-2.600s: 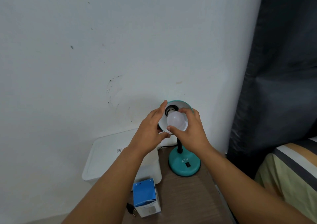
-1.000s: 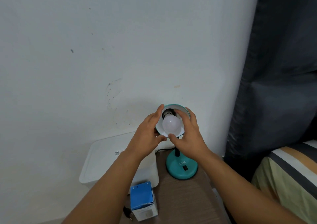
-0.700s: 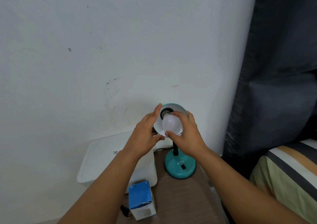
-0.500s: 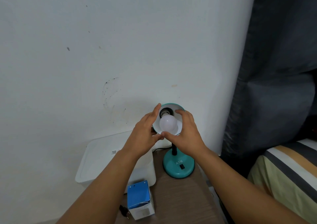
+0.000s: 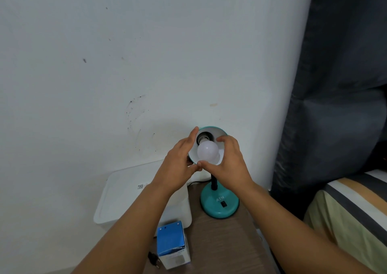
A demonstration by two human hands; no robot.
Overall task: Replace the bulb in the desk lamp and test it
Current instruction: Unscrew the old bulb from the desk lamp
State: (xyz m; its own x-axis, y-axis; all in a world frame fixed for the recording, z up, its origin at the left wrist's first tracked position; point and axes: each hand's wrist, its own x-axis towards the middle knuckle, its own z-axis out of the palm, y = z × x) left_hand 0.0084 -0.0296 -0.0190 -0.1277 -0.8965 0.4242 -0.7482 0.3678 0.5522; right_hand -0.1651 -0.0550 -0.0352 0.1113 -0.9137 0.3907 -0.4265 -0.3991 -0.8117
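A teal desk lamp stands on the wooden table, its round base near the wall and its shade tilted up toward me. A white frosted bulb sits at the dark socket inside the shade. My left hand grips the shade's left rim, fingers along its edge. My right hand curls round the bulb, with the thumb under it and the fingers over its right side. The lamp is unlit.
A blue and white bulb box stands at the table's front, a black plug beside it. A white lidded bin sits left of the lamp. A dark curtain hangs at right above a striped bed.
The bulb has moved from in front of the shade up to the socket. My right hand has shifted its fingers around the bulb. The left hand stays on the shade.
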